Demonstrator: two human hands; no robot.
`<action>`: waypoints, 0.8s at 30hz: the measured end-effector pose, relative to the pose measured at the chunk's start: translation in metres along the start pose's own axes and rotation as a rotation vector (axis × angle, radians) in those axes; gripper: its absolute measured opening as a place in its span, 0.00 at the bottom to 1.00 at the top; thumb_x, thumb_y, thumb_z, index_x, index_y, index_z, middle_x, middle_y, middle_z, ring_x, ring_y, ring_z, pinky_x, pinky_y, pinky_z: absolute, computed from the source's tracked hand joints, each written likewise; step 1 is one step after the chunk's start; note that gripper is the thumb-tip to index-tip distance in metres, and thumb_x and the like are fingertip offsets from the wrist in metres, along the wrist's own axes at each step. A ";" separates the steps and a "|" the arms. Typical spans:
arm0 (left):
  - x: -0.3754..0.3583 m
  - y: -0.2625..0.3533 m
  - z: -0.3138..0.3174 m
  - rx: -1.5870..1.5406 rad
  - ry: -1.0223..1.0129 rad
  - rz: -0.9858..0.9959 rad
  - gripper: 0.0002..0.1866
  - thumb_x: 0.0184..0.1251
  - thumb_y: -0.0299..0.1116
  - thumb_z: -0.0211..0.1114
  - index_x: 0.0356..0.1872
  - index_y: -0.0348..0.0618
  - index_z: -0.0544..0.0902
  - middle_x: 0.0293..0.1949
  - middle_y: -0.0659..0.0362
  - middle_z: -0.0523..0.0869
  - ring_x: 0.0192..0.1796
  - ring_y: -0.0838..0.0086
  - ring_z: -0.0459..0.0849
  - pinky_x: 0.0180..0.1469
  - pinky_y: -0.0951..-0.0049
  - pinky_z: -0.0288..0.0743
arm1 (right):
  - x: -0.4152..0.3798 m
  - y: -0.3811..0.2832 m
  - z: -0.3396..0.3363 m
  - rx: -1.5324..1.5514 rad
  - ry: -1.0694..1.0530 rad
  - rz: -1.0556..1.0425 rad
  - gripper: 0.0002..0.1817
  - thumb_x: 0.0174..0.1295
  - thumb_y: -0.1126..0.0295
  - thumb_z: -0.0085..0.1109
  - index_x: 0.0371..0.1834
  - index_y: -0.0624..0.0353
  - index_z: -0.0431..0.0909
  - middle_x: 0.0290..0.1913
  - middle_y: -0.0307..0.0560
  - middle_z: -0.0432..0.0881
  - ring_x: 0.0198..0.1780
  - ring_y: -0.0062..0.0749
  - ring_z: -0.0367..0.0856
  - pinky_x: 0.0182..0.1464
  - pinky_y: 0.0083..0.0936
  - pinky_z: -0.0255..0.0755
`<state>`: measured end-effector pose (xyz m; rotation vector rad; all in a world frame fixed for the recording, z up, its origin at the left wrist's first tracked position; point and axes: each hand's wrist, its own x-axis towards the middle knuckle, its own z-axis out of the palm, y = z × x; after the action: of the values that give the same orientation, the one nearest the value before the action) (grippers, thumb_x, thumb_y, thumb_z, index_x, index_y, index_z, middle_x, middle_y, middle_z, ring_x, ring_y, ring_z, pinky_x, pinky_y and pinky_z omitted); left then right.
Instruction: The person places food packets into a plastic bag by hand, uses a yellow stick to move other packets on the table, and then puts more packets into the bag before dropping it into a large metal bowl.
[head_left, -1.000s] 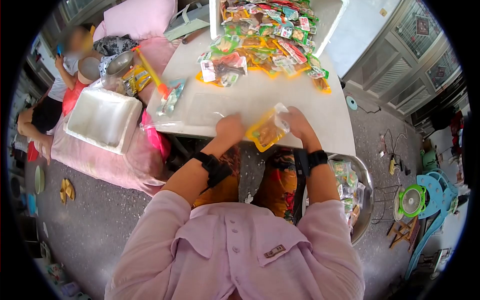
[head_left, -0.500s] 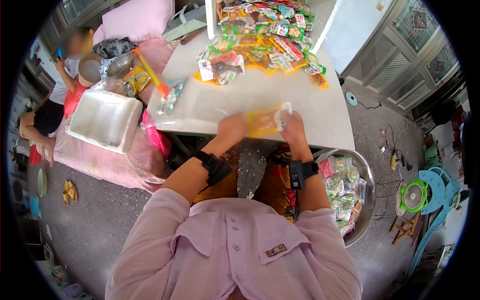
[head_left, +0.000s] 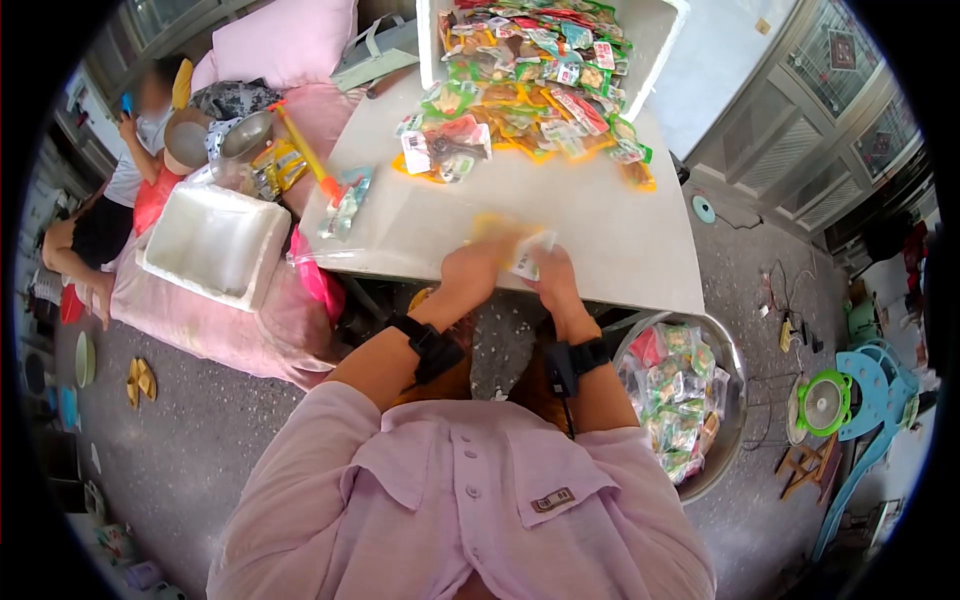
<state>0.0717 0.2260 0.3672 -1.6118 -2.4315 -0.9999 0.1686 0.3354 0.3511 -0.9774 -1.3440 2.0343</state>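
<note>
A small yellow-edged plastic food packet (head_left: 532,254), blurred by motion, is between my two hands over the table's front edge. My left hand (head_left: 473,273) is closed on its left part, with the fingertips smeared. At the packet's pale right end, my right hand (head_left: 553,277) pinches it, thumb and fingers together. Beyond my hands, a heap of sealed food packets (head_left: 520,105) spills out of a white foam box (head_left: 655,60) lying open toward me. A red-and-white packet (head_left: 445,148) lies at the heap's near left.
Right of the table stands a metal basin (head_left: 738,400) holding several packets. An orange-tipped yellow stick (head_left: 305,150) and a teal packet (head_left: 345,205) lie at the table's left. An open foam box (head_left: 215,245) rests on the pink-covered seat, with a seated person (head_left: 120,180) beyond.
Both hands have drawn closer together, the right one moving left. The packet has gone from stretched flat between them to bunched and tilted. The view has shifted slightly.
</note>
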 end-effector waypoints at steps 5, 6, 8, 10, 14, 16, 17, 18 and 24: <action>-0.002 -0.001 -0.001 0.001 0.013 0.038 0.08 0.49 0.29 0.51 0.32 0.44 0.74 0.27 0.52 0.77 0.31 0.57 0.76 0.32 0.59 0.70 | 0.008 -0.001 -0.017 -0.323 -0.186 0.110 0.08 0.55 0.68 0.48 0.30 0.62 0.70 0.19 0.40 0.70 0.14 0.18 0.65 0.12 0.16 0.58; -0.002 -0.003 0.002 0.010 0.012 0.027 0.07 0.48 0.29 0.51 0.31 0.43 0.74 0.27 0.52 0.77 0.31 0.56 0.76 0.32 0.59 0.69 | 0.012 0.004 -0.017 -0.280 -0.150 0.094 0.07 0.54 0.69 0.48 0.29 0.62 0.70 0.19 0.41 0.71 0.14 0.20 0.66 0.12 0.15 0.58; 0.000 -0.010 0.012 0.029 0.015 0.004 0.06 0.48 0.29 0.51 0.29 0.43 0.73 0.27 0.51 0.76 0.31 0.56 0.76 0.31 0.59 0.69 | 0.021 0.015 -0.008 -0.196 -0.081 0.058 0.07 0.53 0.70 0.47 0.28 0.63 0.70 0.18 0.44 0.71 0.13 0.22 0.67 0.11 0.14 0.58; 0.001 -0.015 0.017 0.079 -0.033 0.002 0.05 0.48 0.29 0.52 0.27 0.42 0.72 0.27 0.51 0.76 0.31 0.56 0.76 0.31 0.59 0.69 | 0.025 0.020 0.009 -0.167 -0.050 0.006 0.06 0.53 0.70 0.46 0.28 0.61 0.69 0.19 0.42 0.71 0.14 0.21 0.66 0.12 0.15 0.59; 0.004 -0.015 0.011 0.057 -0.051 -0.013 0.04 0.48 0.30 0.52 0.26 0.43 0.72 0.26 0.51 0.76 0.31 0.55 0.75 0.31 0.58 0.68 | 0.038 0.024 0.030 -0.230 -0.057 -0.036 0.06 0.53 0.69 0.45 0.27 0.60 0.68 0.20 0.41 0.71 0.18 0.22 0.68 0.16 0.16 0.64; 0.003 -0.017 0.006 0.017 -0.015 -0.016 0.05 0.48 0.31 0.53 0.26 0.43 0.72 0.27 0.51 0.76 0.31 0.55 0.75 0.31 0.58 0.68 | 0.033 0.009 0.029 -0.303 -0.162 0.052 0.07 0.54 0.68 0.45 0.28 0.60 0.69 0.21 0.41 0.71 0.21 0.23 0.70 0.20 0.16 0.66; 0.003 -0.019 0.004 -0.003 0.004 -0.019 0.05 0.48 0.32 0.53 0.26 0.44 0.72 0.27 0.51 0.76 0.31 0.55 0.75 0.31 0.58 0.68 | 0.026 0.000 0.028 -0.363 -0.191 0.062 0.08 0.54 0.67 0.45 0.28 0.60 0.69 0.21 0.41 0.71 0.21 0.23 0.70 0.20 0.16 0.65; 0.003 -0.022 0.003 0.002 -0.024 -0.012 0.05 0.48 0.32 0.54 0.25 0.44 0.72 0.27 0.51 0.76 0.31 0.55 0.75 0.31 0.59 0.68 | 0.023 -0.005 0.024 -0.424 -0.220 0.073 0.08 0.54 0.67 0.45 0.28 0.60 0.69 0.20 0.41 0.70 0.20 0.22 0.70 0.20 0.16 0.65; 0.037 -0.048 -0.010 0.125 -0.041 0.030 0.07 0.46 0.36 0.56 0.23 0.43 0.74 0.28 0.51 0.75 0.33 0.58 0.75 0.33 0.61 0.69 | 0.040 0.021 -0.006 -0.582 0.015 -0.286 0.08 0.52 0.71 0.47 0.29 0.65 0.70 0.21 0.48 0.74 0.20 0.28 0.74 0.22 0.22 0.67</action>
<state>0.0114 0.2387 0.3663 -1.6382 -2.4343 -0.8002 0.1478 0.3601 0.3184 -0.9539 -1.9957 1.4452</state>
